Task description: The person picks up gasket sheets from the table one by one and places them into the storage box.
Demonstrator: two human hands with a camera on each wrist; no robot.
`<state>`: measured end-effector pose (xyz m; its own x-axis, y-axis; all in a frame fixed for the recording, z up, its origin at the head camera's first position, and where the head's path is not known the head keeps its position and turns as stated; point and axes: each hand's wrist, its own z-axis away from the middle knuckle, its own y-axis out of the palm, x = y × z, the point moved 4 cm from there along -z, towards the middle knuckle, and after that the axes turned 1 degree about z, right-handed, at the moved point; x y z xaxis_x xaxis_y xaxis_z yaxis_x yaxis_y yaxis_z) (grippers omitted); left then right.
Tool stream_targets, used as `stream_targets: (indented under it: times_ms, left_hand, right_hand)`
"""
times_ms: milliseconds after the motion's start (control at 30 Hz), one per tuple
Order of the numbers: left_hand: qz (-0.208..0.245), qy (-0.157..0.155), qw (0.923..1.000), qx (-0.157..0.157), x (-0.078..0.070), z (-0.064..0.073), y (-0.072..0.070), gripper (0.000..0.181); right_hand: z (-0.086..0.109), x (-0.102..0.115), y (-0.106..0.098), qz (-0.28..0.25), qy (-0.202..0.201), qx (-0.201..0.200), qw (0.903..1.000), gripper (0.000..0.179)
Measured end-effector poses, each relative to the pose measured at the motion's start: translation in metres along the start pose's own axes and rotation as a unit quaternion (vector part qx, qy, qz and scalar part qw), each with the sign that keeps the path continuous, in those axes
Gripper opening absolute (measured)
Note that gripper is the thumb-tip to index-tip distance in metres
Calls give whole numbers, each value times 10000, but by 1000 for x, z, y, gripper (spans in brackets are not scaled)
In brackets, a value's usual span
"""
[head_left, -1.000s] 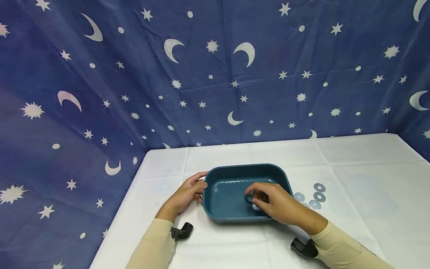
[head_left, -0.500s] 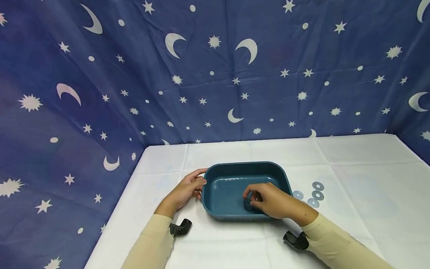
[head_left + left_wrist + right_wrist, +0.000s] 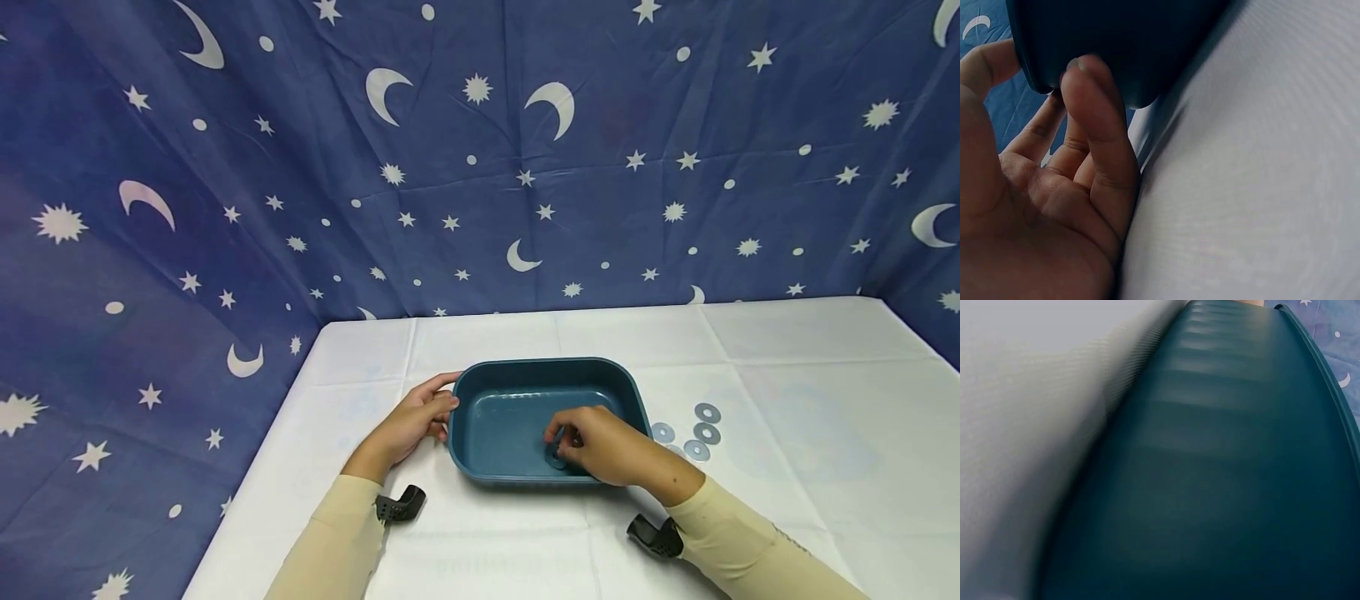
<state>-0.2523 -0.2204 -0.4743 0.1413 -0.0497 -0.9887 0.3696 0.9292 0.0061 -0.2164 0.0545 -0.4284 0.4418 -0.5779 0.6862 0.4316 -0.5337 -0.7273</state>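
Observation:
A dark teal rectangular tray (image 3: pixel 510 481) sits on the white cloth. My left hand (image 3: pixel 408 423) holds its left end, with the thumb at the rim; the left wrist view shows fingertips (image 3: pixel 1088 94) against the outer wall. Inside the tray, toward the front right, my right hand (image 3: pixel 600 446) pinches a flat grey washer (image 3: pixel 555 458) low over the tray floor. The fingers partly cover the washer. In the right wrist view the tray's long outer wall (image 3: pixel 1197 469) fills most of the picture, and the hand is out of sight.
Several grey washers (image 3: pixel 707 433) lie on the cloth just right of the tray, some partly behind its rim. Under everything spreads a white tablecloth (image 3: pixel 810 417). A blue curtain (image 3: pixel 450 183) with moons and stars hangs behind and at the left.
My right hand has lowered the washer from above the tray toward its floor and shifted slightly left. The left hand stays at the tray's left end.

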Motion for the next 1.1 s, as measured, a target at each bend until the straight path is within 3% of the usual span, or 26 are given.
stream_targets:
  times_ms: [900, 1100]
  left_hand:
    - [-55, -44, 10000, -8, 0, -1, 2, 56]
    - [-86, -60, 9999, 3, 0, 0, 2, 56]
  right_hand:
    - [5, 3, -3, 503, 295, -266, 9979, 10]
    - [5, 3, -5, 464, 157, -310, 9983, 11]
